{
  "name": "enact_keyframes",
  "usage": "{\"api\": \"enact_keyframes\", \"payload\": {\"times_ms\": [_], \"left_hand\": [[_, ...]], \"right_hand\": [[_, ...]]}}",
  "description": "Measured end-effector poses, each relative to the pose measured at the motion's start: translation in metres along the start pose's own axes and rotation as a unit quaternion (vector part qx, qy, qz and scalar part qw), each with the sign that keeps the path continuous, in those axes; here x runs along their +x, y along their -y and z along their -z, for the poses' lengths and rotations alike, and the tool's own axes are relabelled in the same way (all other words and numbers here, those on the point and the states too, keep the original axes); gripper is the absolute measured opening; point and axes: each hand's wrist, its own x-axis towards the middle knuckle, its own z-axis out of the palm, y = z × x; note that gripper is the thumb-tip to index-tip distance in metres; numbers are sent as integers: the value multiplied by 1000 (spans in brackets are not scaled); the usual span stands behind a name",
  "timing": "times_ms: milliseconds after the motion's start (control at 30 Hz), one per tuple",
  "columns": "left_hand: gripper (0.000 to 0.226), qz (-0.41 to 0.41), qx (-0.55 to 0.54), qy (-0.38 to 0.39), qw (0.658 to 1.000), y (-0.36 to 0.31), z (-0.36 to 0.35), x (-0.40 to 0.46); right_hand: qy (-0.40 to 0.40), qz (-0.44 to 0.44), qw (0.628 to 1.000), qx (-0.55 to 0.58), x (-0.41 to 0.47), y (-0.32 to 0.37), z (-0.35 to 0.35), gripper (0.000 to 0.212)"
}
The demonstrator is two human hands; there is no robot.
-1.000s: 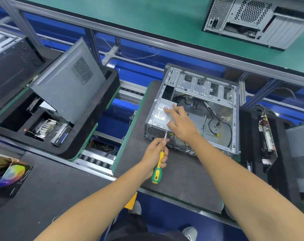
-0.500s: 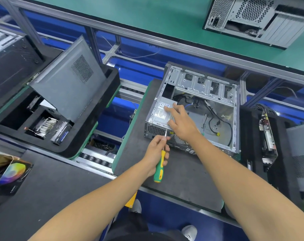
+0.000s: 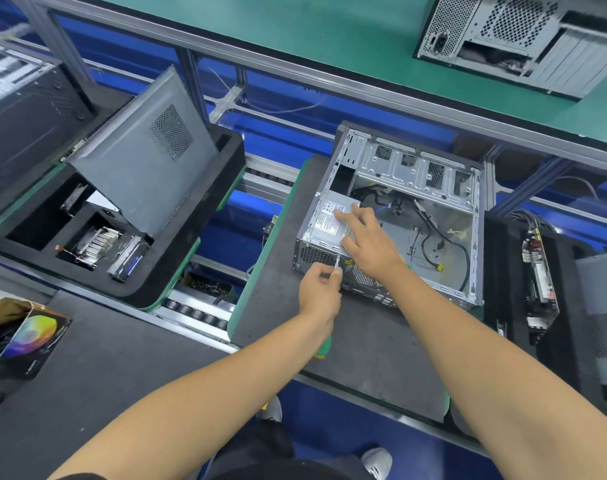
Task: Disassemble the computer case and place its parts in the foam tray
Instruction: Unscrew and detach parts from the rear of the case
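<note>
Head view: the open computer case (image 3: 416,216) sits centre frame on a dark mat on the table (image 3: 330,341), cables loose inside. The right hand (image 3: 369,240) lies with straight fingers on the power supply (image 3: 331,225) in its near-left corner. The left hand (image 3: 321,291) pinches a screwdriver (image 3: 337,265) at the case's rear wall. At left, the foam tray (image 3: 205,244) holds a heatsink, a drive and a leaning side panel (image 3: 146,168).

Two computer cases (image 3: 392,216) (image 3: 517,36), two foam trays (image 3: 191,271) (image 3: 510,271) — one screwdriver (image 3: 337,263), two hands (image 3: 321,289) (image 3: 371,242).
</note>
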Motion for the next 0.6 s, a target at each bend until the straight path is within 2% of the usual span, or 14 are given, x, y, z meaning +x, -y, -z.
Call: {"api": "enact_keyframes", "payload": {"times_ms": [100, 267, 367, 467, 600], "left_hand": [[19, 16, -41, -6, 999, -4, -5, 0], [17, -49, 50, 15, 997, 2, 11, 4], [17, -51, 46, 12, 998, 1, 10, 2], [16, -33, 14, 24, 999, -4, 12, 2], [14, -5, -11, 53, 999, -9, 15, 4]], "right_hand": [[1, 5, 1000, -4, 0, 1, 0, 51], [-7, -4, 1000, -6, -2, 4, 0, 49], [-33, 14, 999, -23, -4, 7, 3, 47], [-94, 28, 995, -17, -12, 14, 7, 42], [-249, -7, 963, 98, -45, 27, -6, 37]]}}
